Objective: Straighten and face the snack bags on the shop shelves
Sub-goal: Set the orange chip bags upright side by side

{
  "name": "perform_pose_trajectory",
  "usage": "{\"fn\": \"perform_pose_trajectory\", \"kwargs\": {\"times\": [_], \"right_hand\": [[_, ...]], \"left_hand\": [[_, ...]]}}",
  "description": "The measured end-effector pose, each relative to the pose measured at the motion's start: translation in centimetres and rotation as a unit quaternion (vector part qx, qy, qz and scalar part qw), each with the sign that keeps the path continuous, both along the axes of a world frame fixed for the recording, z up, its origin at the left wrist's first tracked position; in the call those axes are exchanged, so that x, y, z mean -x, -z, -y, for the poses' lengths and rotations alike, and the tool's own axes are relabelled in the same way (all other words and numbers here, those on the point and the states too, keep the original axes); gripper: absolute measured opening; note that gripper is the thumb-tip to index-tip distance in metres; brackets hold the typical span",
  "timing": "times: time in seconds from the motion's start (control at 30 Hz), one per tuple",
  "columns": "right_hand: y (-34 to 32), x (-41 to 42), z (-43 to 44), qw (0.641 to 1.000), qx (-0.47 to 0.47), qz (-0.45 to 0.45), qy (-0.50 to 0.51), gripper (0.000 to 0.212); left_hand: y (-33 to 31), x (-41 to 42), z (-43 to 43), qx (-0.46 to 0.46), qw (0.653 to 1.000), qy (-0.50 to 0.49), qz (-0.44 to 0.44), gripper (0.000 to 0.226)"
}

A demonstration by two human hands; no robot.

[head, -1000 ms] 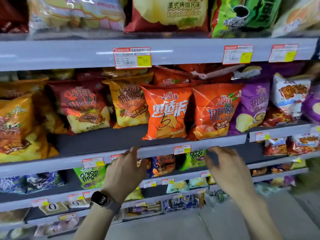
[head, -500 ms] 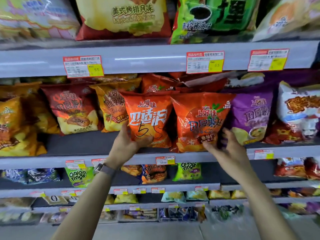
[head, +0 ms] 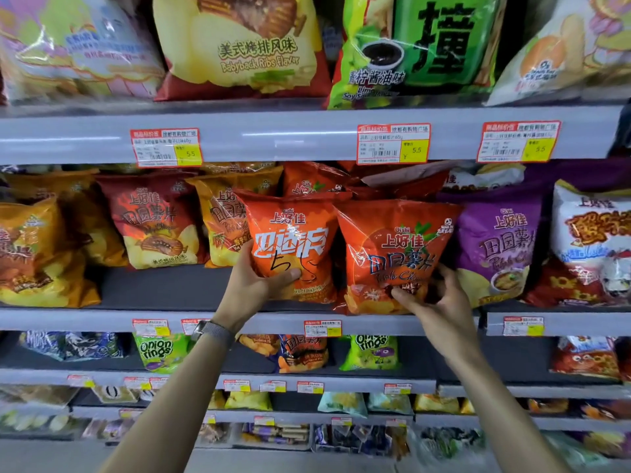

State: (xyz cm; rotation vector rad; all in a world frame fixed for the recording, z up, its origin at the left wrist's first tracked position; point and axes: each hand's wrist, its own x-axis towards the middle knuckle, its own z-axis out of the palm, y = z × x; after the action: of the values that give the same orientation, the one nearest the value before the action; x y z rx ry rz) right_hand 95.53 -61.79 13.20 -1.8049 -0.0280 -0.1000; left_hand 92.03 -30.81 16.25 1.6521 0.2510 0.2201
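Observation:
Two orange snack bags stand side by side at the front of the middle shelf (head: 102, 319). My left hand (head: 259, 285) grips the lower left part of the orange bag (head: 293, 233) with "5.5" penned on it, thumb across its front. My right hand (head: 433, 302) grips the bottom right corner of the red-orange chip bag (head: 392, 247), fingers curled round its edge. Both bags lean slightly and face outward.
A dark red bag (head: 153, 220) and a yellow bag (head: 222, 216) sit further back to the left, a purple bag (head: 502, 244) and a white bag (head: 590, 240) to the right. Large bags fill the top shelf (head: 273, 138). Lower shelves hold onion rings bags (head: 160, 349).
Both hands rose from below the shelf edge to the two orange bags and took hold of them. The view moved closer and upward.

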Motion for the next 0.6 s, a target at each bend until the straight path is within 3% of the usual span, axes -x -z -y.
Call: {"fn": "perform_pose_trajectory", "kwargs": {"times": [0.33, 0.6], "right_hand": [[-0.5, 0.0, -0.6, 1.000, -0.005, 0.007, -0.010, 0.096], [0.0, -0.1, -0.4, 1.000, -0.019, 0.007, 0.002, 0.067]], "left_hand": [[-0.6, 0.2, -1.5, 0.017, 1.000, -0.001, 0.022, 0.084], [-0.9, 1.0, -2.5, 0.053, 0.996, -0.032, 0.071, 0.070]]}}
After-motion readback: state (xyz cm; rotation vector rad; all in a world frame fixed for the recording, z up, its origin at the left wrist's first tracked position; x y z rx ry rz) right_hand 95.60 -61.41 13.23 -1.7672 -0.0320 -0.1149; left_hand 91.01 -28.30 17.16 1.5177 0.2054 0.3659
